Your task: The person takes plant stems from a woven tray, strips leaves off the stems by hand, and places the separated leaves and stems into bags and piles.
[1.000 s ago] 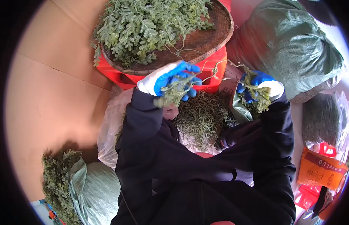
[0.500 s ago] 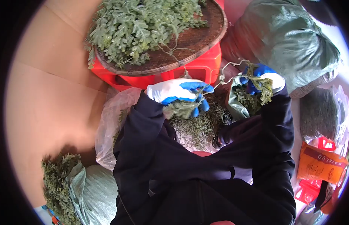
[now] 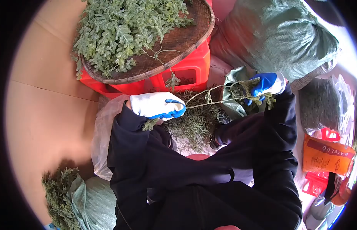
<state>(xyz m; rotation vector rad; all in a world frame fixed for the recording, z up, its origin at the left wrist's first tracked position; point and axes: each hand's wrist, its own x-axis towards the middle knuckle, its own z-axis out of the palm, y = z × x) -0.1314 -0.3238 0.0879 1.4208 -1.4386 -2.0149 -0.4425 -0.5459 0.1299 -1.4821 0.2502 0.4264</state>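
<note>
Both my hands wear white gloves with blue palms. My left hand is closed on pale, thin plant stems, and a leafy tip pokes out below it. My right hand grips a green, feathery sprig by its leafy part. Between the two hands the pale stems stretch nearly level, with a small knot or joint midway. Below them lies a heap of thin stems on the floor between my legs. An open green sack stands behind the sprig, just left of my right hand.
Leafy sprigs are piled on a round woven tray, which rests on a red plastic stool. A large green sack stands at right, and an orange bag lies below. Clear plastic and another sack are at left.
My left hand has moved left and its fingers have closed on the stems. The stems between my hands are now straighter. The whole view has shifted slightly.
</note>
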